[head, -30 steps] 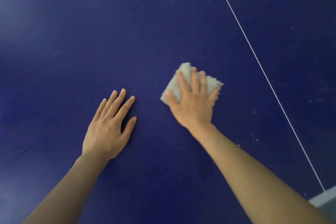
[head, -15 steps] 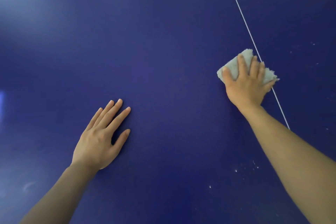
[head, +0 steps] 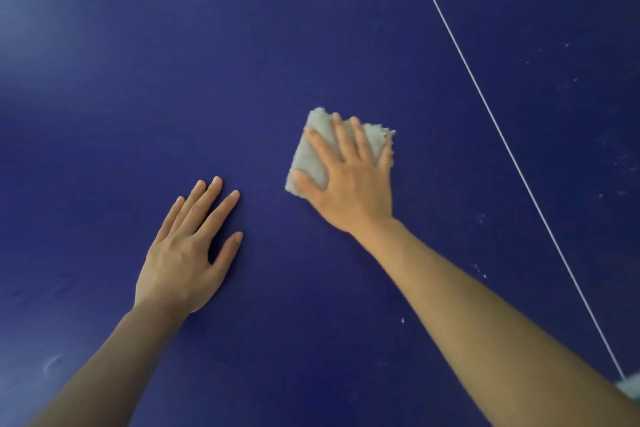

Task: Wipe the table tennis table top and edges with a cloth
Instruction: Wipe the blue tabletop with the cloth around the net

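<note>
Now I see R hand [head: 349,180] fingers spread, pressing cloth [head: 313,156] on table [head: 173,80]; L hand [head: 187,253] flat, fingers straight.

You have little beyond the job itself here. A thin white line [head: 502,135] runs slantwise down the right side of the table [head: 242,62]. Small white specks [head: 479,270] lie just left of it, towards the near edge. A curved pale smudge [head: 52,362] sits near the left edge. A blurred pale grey patch [head: 632,388] shows at the near right corner; you cannot tell what it is.
</note>
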